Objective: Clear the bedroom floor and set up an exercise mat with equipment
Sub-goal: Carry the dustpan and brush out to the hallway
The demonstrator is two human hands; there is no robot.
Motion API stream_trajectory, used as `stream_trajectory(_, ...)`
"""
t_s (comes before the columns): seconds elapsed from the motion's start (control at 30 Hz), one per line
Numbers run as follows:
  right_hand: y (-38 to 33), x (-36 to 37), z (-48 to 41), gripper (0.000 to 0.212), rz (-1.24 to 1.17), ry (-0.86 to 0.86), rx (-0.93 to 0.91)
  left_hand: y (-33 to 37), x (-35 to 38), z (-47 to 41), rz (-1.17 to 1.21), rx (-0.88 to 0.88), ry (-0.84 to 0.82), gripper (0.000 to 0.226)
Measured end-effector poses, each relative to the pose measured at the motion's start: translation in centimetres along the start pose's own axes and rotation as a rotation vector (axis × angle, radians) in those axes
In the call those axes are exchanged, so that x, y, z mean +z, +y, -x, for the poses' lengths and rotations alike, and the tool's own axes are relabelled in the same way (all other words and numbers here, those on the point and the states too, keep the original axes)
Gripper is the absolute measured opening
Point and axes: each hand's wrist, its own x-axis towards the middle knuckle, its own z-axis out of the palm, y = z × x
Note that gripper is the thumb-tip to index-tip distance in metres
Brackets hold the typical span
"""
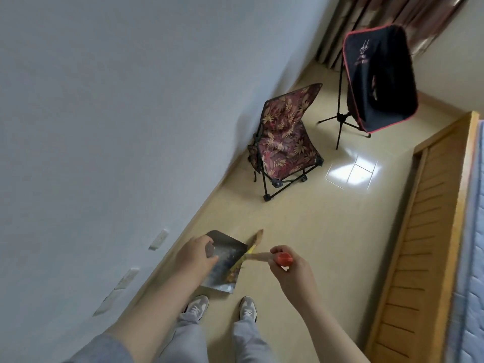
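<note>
My left hand (195,256) grips the grey handle of a metal dustpan (225,260), which hangs just above the beige tiled floor (327,231) near the wall. My right hand (290,267) grips a broom by its wooden handle (259,256) with an orange-red end cap (284,258). The broom's straw head (258,238) lies at the dustpan's right edge. Some dark and yellowish debris sits inside the pan. No exercise mat or equipment is in view.
A floral folding camp chair (285,145) stands by the white wall (104,127). Behind it a black softbox with red trim (379,79) sits on a tripod stand (340,119). A wooden bed frame (432,231) with a mattress (474,258) runs along the right. My feet (222,309) are below.
</note>
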Motion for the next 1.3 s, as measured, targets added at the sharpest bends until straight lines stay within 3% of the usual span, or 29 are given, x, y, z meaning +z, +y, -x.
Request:
stream_trajectory(0.13,-1.0,1.0,2.0,0.016,-0.035,0.100,0.091,-1.1,-0.7,-1.4,-0.053,0.081,-0.055,0.024)
stream_trajectory(0.5,-2.3,3.3,12.6,0.015,-0.104,0.591,0.261,-2.6,-3.1,-0.4,-0.082,0.359,-0.174,0.007)
stream_trajectory(0.63,-2.3,2.8,16.8,0.012,-0.138,0.727,0.322,-1.6,-3.9,2.3,-0.099,0.474,-0.190,0.005)
stream_trajectory(0.73,-2.2,2.7,20.5,0.012,-0.183,0.828,0.368,0.2,-3.6,4.2,-0.121,0.557,-0.212,0.021)
stream_trajectory(0.83,-1.8,2.8,24.5,0.013,-0.244,0.960,0.406,1.7,-2.4,6.4,-0.193,0.665,-0.244,0.009)
stream_trajectory(0.97,-1.2,4.0,31.3,0.013,-0.332,1.121,0.500,2.5,0.5,10.5,-0.272,0.823,-0.296,0.023)
stream_trajectory(1.17,0.8,8.7,44.4,0.016,-0.360,1.338,0.628,2.1,4.2,20.1,-0.357,1.039,-0.426,0.007)
stream_trajectory(1.3,1.4,12.4,52.1,0.014,-0.336,1.475,0.712,1.3,5.7,26.7,-0.402,1.156,-0.508,0.015)
